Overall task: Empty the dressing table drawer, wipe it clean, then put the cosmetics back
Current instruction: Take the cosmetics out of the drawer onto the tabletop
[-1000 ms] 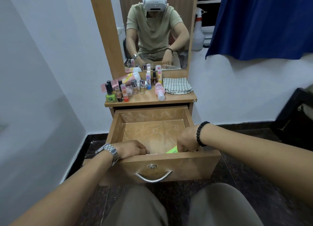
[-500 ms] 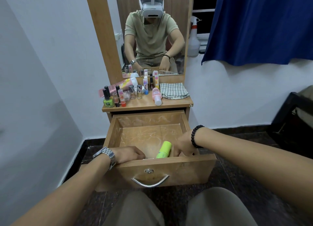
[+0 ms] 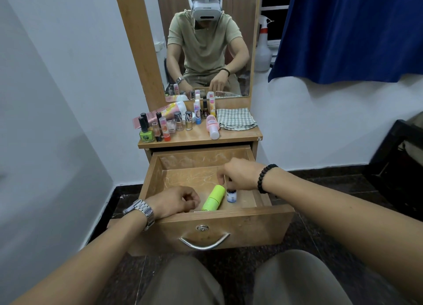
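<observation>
In the head view, a small white bottle with a blue label is pinched at its cap by the right hand, probably to stand it upright on the floor of the open wooden drawer. A lime-green cylindrical tube lies beside it. The left hand is rested on the front rim, fingers loosely curled, empty. Most cosmetics are left on the tabletop.

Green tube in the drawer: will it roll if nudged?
Probably. The green tube is round and lies on its side on the drawer floor, so a sideways push likely rolls it. It looks like light plastic. The small bottle beside it may stop it.
</observation>
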